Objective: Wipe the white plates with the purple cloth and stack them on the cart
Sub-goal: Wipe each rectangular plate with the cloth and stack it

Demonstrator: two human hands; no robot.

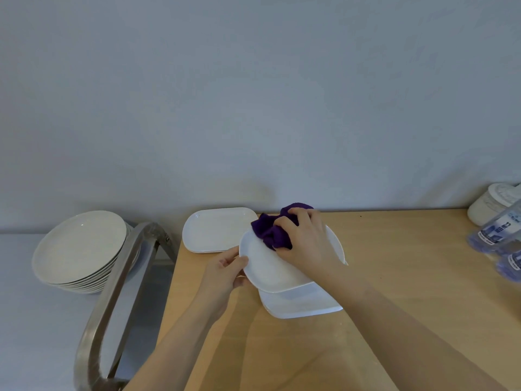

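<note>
A white plate is tilted above the wooden table, and my left hand grips its left rim. My right hand holds the bunched purple cloth and presses it on the plate's upper face. Under the held plate lies another white plate on the table. A third rectangular white plate lies behind, near the wall. On the cart at the left stands a stack of round white plates.
The cart's metal handle curves between the cart top and the wooden table. At the right edge stand plastic bottles and a white lidded jar. A grey wall runs behind.
</note>
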